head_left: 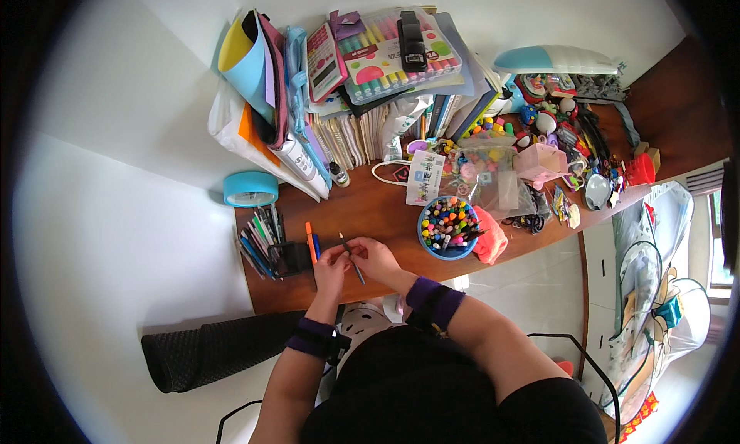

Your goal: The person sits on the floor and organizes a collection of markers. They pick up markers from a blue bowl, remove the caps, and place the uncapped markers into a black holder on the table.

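Brown wood desk [370,213] vs white walls [123,213]; window [721,243] at right, prob. daylight.

wooden desk [370,213], seen from above. both hands meet over its front edge: left hand [330,268] and right hand [375,257] pinch a thin pencil [351,257], tip pointing away from the person. just left of the hands: orange marker [310,242], black pen holder [289,257]. right of them: blue cup of coloured pens [447,227]. far side of the desk: book stack [370,120] topped by a marker set [401,55]. left corner: blue tape roll [250,188].
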The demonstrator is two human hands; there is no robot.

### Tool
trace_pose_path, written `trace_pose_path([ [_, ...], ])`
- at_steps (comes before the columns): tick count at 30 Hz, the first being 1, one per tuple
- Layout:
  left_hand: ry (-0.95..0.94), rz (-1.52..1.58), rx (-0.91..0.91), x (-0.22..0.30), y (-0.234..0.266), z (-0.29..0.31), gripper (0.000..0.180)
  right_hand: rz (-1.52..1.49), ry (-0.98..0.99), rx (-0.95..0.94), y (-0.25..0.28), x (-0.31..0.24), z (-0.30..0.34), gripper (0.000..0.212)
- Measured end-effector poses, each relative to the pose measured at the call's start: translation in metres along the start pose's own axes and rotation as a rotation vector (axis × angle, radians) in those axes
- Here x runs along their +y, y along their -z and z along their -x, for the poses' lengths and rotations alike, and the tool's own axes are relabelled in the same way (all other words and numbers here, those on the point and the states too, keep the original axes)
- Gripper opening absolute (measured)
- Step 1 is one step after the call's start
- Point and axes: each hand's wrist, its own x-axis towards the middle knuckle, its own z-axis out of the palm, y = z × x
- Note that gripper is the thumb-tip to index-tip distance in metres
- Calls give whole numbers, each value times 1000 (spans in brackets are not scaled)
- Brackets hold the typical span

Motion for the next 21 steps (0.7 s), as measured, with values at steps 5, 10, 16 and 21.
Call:
trace_pose_path([
  [5, -237, -236, 15, 31, -19, 20, 16, 77, 141, 85, 25, -44, 22, 27],
  [10, -374, -217, -39, 52, -48, 43, 13, 4, 215, 160, 53, -69, 44, 24],
  [16, -444, -153, -169, 77, -88, 73, 11, -74, 267, 233, 92, -101, 81, 24],
  [21, -480, -206, -276, 95, -120, 93, 11, 82, 404, 365, 123, -106, 102, 24],
])
